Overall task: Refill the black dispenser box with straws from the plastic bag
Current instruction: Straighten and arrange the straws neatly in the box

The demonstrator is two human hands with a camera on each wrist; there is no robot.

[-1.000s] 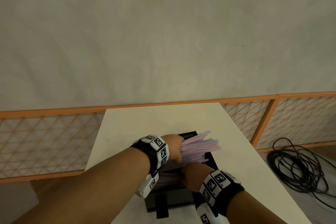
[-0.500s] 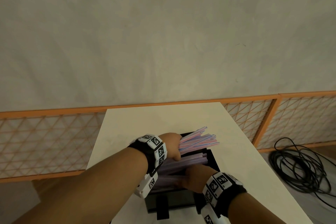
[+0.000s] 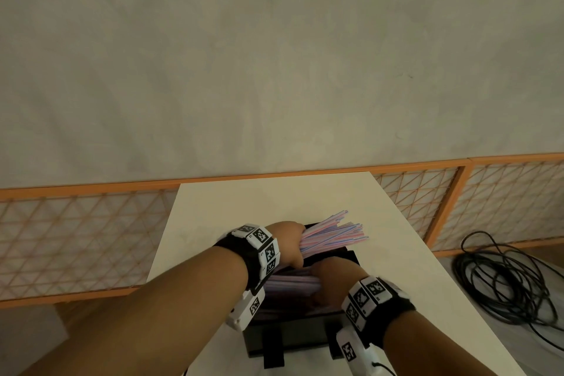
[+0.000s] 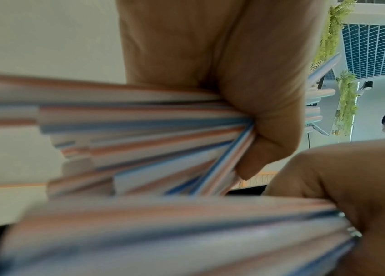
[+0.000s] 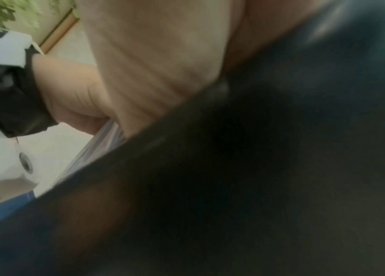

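While head view hides it, left hand (image 4: pixel 245 93) grips straws (image 4: pixel 151 127).

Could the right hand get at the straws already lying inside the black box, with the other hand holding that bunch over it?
Probably yes: the right hand already sits inside the open black dispenser box on the striped straws lying there, while the left hand grips its fanned bunch of striped straws above the far side.

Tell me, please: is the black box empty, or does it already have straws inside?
It has straws inside. In the head view, striped straws lie in the open box, below the bunch held by the left hand.
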